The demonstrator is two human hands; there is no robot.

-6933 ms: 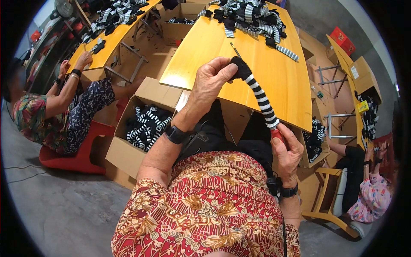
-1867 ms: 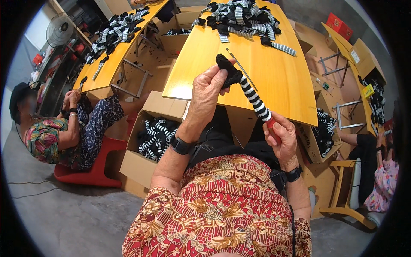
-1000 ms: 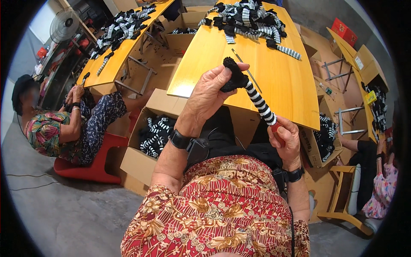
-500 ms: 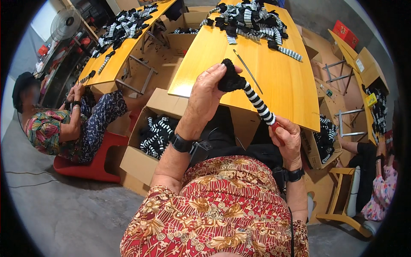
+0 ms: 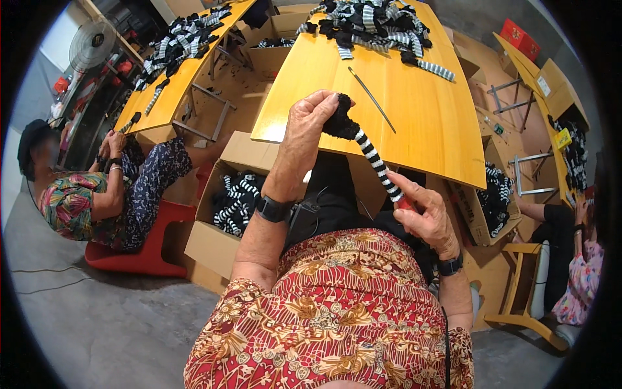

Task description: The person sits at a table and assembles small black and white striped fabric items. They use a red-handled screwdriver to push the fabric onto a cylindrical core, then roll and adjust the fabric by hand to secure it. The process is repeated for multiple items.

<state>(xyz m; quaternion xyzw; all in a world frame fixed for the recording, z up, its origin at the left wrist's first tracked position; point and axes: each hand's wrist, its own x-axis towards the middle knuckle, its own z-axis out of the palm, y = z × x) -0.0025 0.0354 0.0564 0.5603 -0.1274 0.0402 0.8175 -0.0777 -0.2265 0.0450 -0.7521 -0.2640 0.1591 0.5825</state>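
A knitted tube (image 5: 374, 159) with black and white stripes stretches between my hands above the near edge of the table, slanting down to the right. Its far end widens into a fuzzy black piece (image 5: 339, 122), pinched between thumb and fingers of my left hand (image 5: 310, 123). At the striped end, my right hand (image 5: 422, 209) closes round a red handle (image 5: 404, 203), index finger lying along the stripes. Whatever the handle joins is hidden by the knit. On the yellow table (image 5: 311, 78) beyond lies a thin dark rod (image 5: 372, 100), touched by neither hand.
Striped and black knit pieces (image 5: 369, 29) are heaped at the table's far end. Open cardboard boxes (image 5: 217, 243) of similar pieces stand left and right of me. A person (image 5: 84, 201) sits left on a red chair (image 5: 142, 256); another person (image 5: 580, 279) is at the right.
Both hands have shifted slightly, the right one down and left with the red handle. My right index finger has straightened along the striped tube. The left hand keeps its pinch.
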